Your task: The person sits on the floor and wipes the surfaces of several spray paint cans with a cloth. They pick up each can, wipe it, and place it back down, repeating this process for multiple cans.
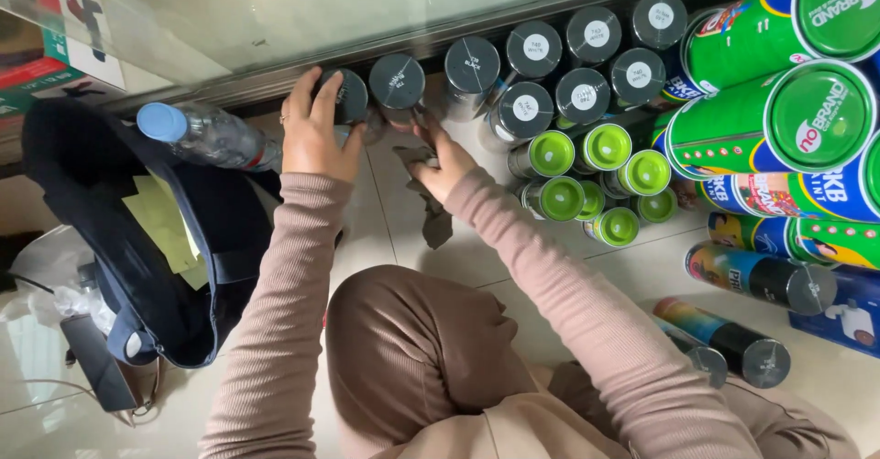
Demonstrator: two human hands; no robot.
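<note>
Can in hand: a dark-capped spray can, upright on the floor at the left end of the back row, right against the base of the glass cabinet
Left hand: the left hand is wrapped around that can from the side, fingers curled over its cap, closed on it
Right hand: the right hand pinches a grey-brown cloth that hangs down past the wrist; its fingers are bunched on the cloth just beside the next black-capped can
Back rows: more black-capped spray cans with round white labels stand close together along the cabinet base, to the right
In front of them: a cluster of green-capped spray cans, touching one another
Far right: large green-lidded tins stacked on their sides, and two dark-capped cans lying flat on the floor
Left side: an open dark bag with a blue-capped water bottle resting on its top edge
Floor: pale glossy tiles, with the person crouched low, knees drawn up
</note>
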